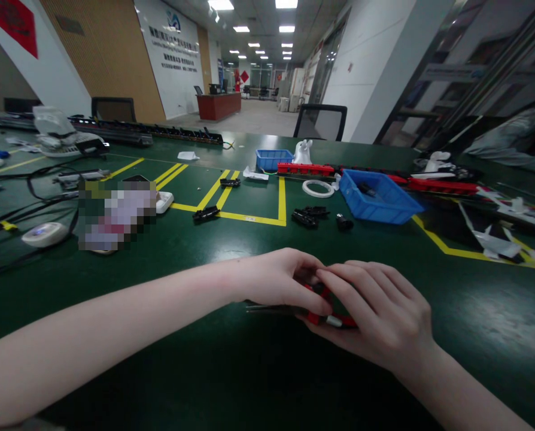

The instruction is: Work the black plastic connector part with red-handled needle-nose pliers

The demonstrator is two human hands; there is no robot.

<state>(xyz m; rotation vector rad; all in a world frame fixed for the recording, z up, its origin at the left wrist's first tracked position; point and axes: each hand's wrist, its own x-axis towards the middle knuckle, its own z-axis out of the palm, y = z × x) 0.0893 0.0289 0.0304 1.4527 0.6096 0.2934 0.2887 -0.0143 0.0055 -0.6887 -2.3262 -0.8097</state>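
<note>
Close to me, above the green table, both hands meet around a small red part [315, 317] with some black on it. My left hand [285, 278] is closed, its thumb and fingers pinching the part from the left. Wrapped over the right side is my right hand [379, 311], also closed on it. A white piece [334, 321] shows under the right fingers. Thin dark metal prongs [267, 309] stick out to the left below my left hand; what they belong to is hidden. Fingers cover most of the red part.
Beyond my hands lie several black connector pieces [310, 216] and a blue bin [379, 200]. A white ring [318, 189] and long red strip [306, 169] are behind them. On the left are a phone [119, 215], a white mouse [45, 234] and black cables.
</note>
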